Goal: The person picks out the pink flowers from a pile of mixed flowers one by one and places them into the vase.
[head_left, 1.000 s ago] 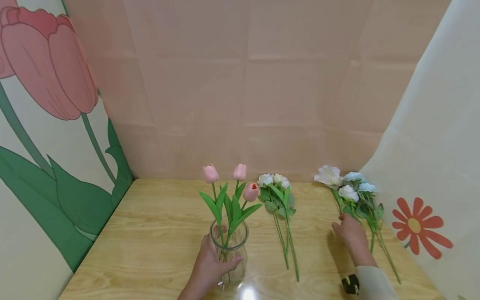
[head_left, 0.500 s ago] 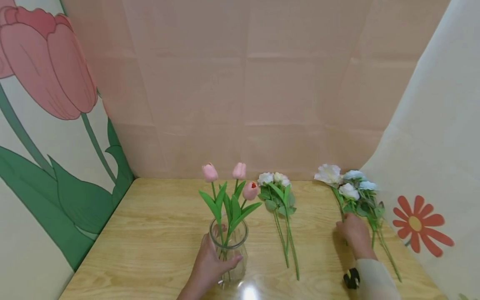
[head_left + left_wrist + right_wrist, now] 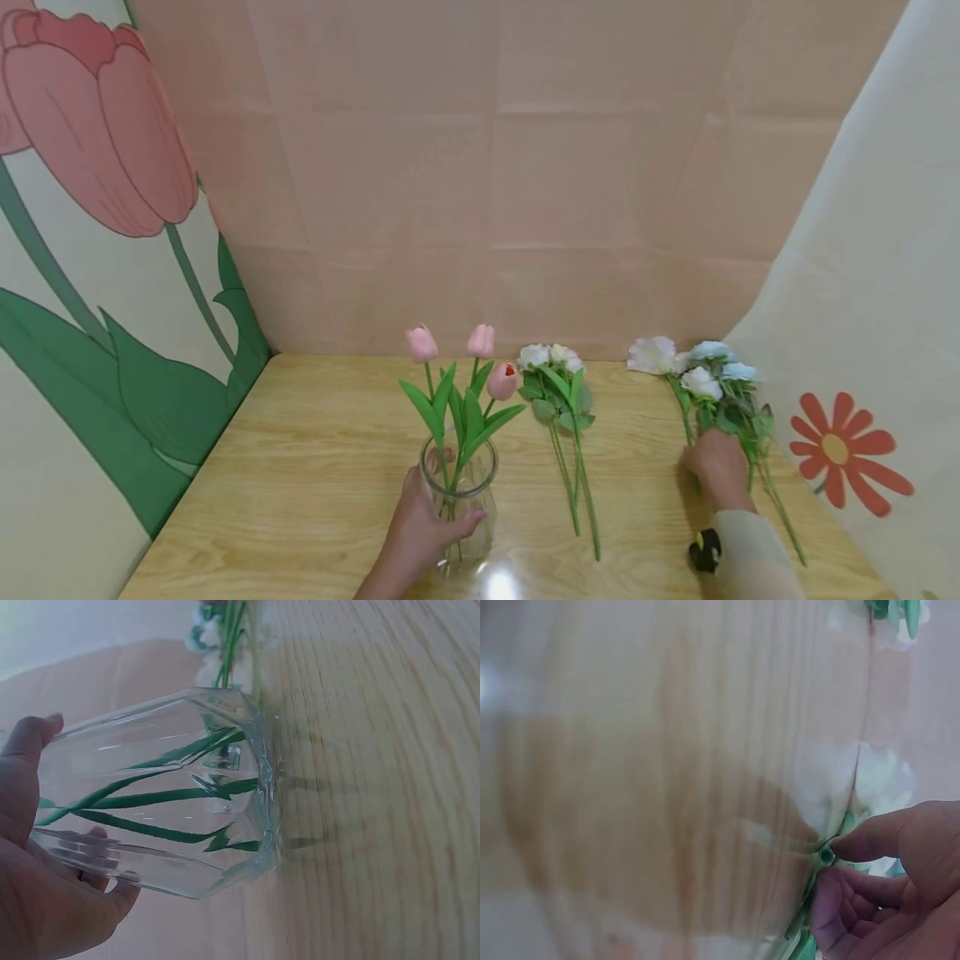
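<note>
My left hand (image 3: pixel 423 529) grips a clear glass vase (image 3: pixel 172 795) by its side, thumb across the front. Three pink tulips (image 3: pixel 502 381) with green leaves stand in the vase, their stems (image 3: pixel 150 801) reaching down to its base. On the right, my right hand (image 3: pixel 720 471) is low among a bunch of artificial flowers. Its thumb and index finger pinch a green flower stem (image 3: pixel 826 855), whose cut end faces the wrist camera. White flowers (image 3: pixel 701 383) and pale blue flowers (image 3: pixel 738 371) lie just beyond the hand. Which bloom belongs to the pinched stem I cannot tell.
Between the vase and the right bunch lies another group of pale flowers (image 3: pixel 557 358), with long stems toward me. The wooden table (image 3: pixel 315 467) ends at a pink backdrop (image 3: pixel 487 183). Printed panels border it, with a painted red flower (image 3: pixel 834 450) at right.
My right hand has shifted slightly to the right, deeper over the stems of the right bunch. The left hand and the vase with tulips have stayed in place.
</note>
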The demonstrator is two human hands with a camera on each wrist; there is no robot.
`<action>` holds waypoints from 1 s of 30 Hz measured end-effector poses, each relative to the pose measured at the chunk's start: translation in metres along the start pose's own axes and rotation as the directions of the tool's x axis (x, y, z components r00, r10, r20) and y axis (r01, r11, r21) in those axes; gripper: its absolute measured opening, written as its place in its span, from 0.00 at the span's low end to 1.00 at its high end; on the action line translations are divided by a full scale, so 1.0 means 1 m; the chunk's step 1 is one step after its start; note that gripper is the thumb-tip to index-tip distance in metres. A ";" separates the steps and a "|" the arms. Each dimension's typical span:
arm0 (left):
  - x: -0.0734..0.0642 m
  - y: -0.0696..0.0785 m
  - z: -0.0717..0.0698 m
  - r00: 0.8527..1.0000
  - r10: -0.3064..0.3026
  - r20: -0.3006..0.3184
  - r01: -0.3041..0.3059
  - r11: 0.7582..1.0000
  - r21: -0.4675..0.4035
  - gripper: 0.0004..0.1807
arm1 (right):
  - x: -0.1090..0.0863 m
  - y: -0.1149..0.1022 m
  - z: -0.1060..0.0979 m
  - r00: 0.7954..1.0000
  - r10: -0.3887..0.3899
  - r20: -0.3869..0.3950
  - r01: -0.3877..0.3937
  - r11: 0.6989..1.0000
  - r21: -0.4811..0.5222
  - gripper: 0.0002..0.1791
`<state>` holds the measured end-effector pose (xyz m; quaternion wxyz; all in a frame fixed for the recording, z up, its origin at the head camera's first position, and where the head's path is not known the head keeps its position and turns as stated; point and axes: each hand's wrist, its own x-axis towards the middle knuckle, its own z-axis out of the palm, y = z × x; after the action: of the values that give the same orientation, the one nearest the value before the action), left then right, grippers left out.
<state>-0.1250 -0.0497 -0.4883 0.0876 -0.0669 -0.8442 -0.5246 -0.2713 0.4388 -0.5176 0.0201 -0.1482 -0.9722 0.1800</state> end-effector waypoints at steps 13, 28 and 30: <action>0.000 0.001 0.000 1.000 -0.003 0.012 0.002 1.000 0.008 0.49 | -0.002 -0.001 -0.004 0.996 0.052 0.069 -0.050 0.998 -0.036 0.15; 0.001 0.004 -0.001 1.000 -0.023 0.007 0.023 1.000 0.007 0.50 | -0.023 -0.036 -0.026 0.995 -0.033 0.094 0.039 0.997 -0.068 0.17; 0.001 0.004 -0.001 1.000 -0.026 0.009 0.026 1.000 0.003 0.50 | -0.027 -0.041 -0.027 0.994 -0.041 0.104 0.046 0.998 -0.043 0.16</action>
<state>-0.1254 -0.0490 -0.4840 0.0773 -0.0581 -0.8460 -0.5243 -0.2542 0.4032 -0.4774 -0.0298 -0.1179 -0.9788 0.1648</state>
